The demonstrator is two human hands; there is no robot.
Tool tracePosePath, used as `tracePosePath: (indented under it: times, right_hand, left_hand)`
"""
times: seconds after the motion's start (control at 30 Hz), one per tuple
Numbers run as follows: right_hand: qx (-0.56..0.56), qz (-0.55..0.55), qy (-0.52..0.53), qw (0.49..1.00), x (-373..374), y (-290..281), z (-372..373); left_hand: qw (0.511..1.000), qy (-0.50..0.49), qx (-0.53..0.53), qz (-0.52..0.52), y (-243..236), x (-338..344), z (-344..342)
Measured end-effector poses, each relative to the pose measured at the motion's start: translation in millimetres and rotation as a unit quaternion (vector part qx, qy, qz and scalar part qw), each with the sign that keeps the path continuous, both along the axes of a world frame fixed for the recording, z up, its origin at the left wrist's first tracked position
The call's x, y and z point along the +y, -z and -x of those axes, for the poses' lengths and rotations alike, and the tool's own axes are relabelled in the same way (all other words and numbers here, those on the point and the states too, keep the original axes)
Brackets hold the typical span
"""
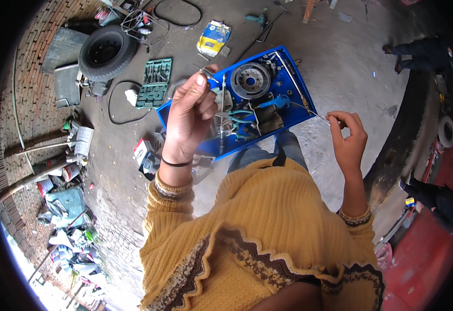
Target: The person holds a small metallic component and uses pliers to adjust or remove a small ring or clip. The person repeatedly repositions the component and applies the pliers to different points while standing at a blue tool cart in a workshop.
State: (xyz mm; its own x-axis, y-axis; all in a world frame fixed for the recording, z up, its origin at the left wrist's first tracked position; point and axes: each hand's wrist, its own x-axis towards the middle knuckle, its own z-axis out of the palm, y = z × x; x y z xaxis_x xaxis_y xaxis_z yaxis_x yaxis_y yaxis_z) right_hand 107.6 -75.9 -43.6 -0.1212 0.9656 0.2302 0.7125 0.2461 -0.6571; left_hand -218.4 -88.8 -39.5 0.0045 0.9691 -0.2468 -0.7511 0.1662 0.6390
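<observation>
L hand (189, 106), upper ctr-left of frame: thumb + fingers clamped on small metal part (206, 71), raised over the tray's L side. Exact shape of part n/a, too small.

R hand (348, 139), right of ctr: fingertips pinched on end of thin metal rod (321, 118), just off tray's R edge. Rod runs up-left toward blue handle (276, 102), seen over the tray; can't tell if handle touches anything below.

Blue tray (287, 124) sits upper ctr, tilted in frame. Contents: round metal disc (240, 83) near top, long metal bar (294, 80) along R side, green-handled pliers (239, 117) lower-mid, misc small parts.

Floor, upper L: wheel w/ tire (107, 51), open green tool case (155, 83). Top ctr: yellow/blue bag (214, 39).
</observation>
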Motion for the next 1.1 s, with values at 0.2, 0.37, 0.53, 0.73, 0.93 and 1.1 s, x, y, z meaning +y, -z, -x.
tracePosePath:
  times: [0.2,0.37,0.53,0.73,0.93,1.1]
  right_hand:
    - [0.0,0.122,-0.021,0.992,-22,54,-1]
    - [-0.032,0.207,-0.114,0.971,-28,94,-4]
    - [-0.112,0.242,-0.294,0.918,-21,132,-8]
    - [-0.121,0.256,-0.375,0.883,-16,191,0]
    - [-0.107,0.201,-0.405,0.886,-26,240,38]
    - [-0.151,0.156,-0.375,0.902,-27,260,79]
  left_hand:
    - [0.994,-0.1,-0.021,0.044,16,-63,23]
    - [0.978,-0.187,-0.027,0.087,25,-104,5]
    - [0.957,-0.25,-0.04,0.144,29,-139,-36]
    - [0.938,-0.26,-0.045,0.224,37,-165,-78]
    - [0.921,-0.272,-0.036,0.275,38,-193,-96]
    - [0.919,-0.268,-0.022,0.287,39,-202,-88]
